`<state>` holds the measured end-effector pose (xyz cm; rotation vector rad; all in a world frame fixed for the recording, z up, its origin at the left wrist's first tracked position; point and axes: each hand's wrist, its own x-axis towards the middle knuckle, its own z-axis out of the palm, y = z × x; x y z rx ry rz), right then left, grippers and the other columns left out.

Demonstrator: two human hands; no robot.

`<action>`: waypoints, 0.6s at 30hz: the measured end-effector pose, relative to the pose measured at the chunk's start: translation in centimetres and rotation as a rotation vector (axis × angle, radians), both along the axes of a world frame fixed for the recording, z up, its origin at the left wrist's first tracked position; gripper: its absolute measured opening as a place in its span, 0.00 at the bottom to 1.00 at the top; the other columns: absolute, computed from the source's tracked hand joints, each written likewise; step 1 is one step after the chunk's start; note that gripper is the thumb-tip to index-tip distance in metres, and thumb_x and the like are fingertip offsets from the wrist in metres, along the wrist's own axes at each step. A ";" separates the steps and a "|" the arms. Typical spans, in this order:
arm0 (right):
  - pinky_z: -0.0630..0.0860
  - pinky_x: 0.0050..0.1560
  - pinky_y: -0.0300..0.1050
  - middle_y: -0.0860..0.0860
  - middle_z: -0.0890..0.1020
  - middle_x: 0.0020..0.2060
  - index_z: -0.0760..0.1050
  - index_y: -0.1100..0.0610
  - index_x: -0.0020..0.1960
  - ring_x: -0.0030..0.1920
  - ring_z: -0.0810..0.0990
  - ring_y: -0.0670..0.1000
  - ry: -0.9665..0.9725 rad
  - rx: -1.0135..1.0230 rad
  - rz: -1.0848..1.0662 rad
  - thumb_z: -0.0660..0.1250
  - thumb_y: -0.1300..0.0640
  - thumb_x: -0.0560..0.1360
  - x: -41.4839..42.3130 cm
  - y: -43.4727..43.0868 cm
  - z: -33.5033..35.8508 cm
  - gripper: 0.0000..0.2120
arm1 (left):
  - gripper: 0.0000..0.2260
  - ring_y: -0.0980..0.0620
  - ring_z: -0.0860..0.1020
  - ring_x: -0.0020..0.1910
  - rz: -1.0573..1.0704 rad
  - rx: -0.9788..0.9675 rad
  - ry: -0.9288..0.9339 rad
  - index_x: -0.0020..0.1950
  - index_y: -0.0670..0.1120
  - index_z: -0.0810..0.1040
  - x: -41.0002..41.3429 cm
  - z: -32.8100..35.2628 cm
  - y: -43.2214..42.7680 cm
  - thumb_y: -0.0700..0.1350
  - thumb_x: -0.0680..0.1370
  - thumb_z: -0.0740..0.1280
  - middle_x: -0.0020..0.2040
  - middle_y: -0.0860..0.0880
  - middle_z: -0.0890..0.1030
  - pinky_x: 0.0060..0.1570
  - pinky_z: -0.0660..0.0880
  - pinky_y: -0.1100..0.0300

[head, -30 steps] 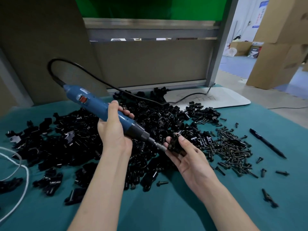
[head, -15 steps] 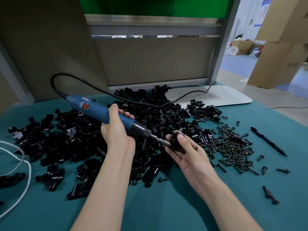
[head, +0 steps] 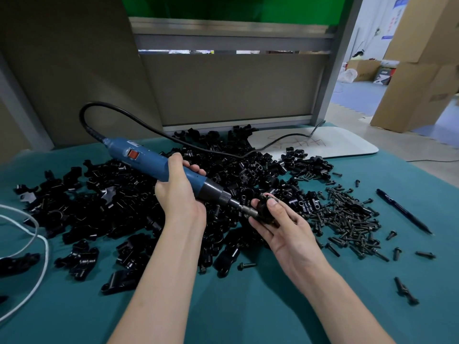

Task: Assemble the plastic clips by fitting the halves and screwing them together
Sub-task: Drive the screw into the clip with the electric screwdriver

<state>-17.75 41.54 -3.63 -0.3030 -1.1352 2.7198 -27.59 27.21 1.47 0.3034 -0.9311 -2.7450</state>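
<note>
My left hand [head: 179, 194] grips a blue electric screwdriver [head: 149, 162] by its barrel, the bit slanting down to the right. My right hand [head: 283, 227] holds a black plastic clip [head: 265, 208] between thumb and fingers, just above the table. The screwdriver's metal tip touches the clip's left side. A wide pile of black clip halves [head: 104, 202] spreads over the teal table [head: 248, 306] behind both hands. A heap of dark screws [head: 350, 219] lies to the right of my right hand.
The screwdriver's black cable [head: 139, 125] loops up and runs back to a white board [head: 335, 145]. A black pen [head: 402, 211] lies at the right. White cord [head: 37, 239] curls at the left edge. A grey partition stands behind; cardboard boxes [head: 422, 70] are far right.
Both hands and the screwdriver stay together on the clip; the screwdriver's rear has dropped slightly. The view has shifted a little.
</note>
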 end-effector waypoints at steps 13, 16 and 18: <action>0.85 0.49 0.46 0.63 0.85 0.57 0.79 0.65 0.64 0.59 0.85 0.59 0.001 0.015 -0.011 0.73 0.58 0.72 -0.1 0.0 -0.2 0.22 | 0.08 0.55 0.78 0.27 0.003 -0.028 0.008 0.42 0.44 0.73 0.3 0.1 0.2 0.41 0.77 0.71 0.29 0.52 0.78 0.32 0.78 0.60; 0.85 0.49 0.46 0.63 0.86 0.56 0.79 0.64 0.64 0.59 0.86 0.59 0.009 0.027 -0.012 0.73 0.58 0.72 -0.1 0.0 -0.3 0.22 | 0.07 0.55 0.78 0.28 0.001 -0.034 0.005 0.42 0.43 0.73 0.3 0.1 0.1 0.41 0.77 0.71 0.29 0.52 0.78 0.33 0.78 0.59; 0.84 0.50 0.46 0.63 0.86 0.56 0.79 0.64 0.63 0.59 0.86 0.59 0.018 0.037 -0.012 0.73 0.57 0.72 -0.2 0.0 -0.3 0.22 | 0.07 0.55 0.78 0.28 0.000 -0.031 0.002 0.43 0.43 0.74 0.3 0.1 0.1 0.41 0.77 0.71 0.30 0.52 0.78 0.33 0.78 0.59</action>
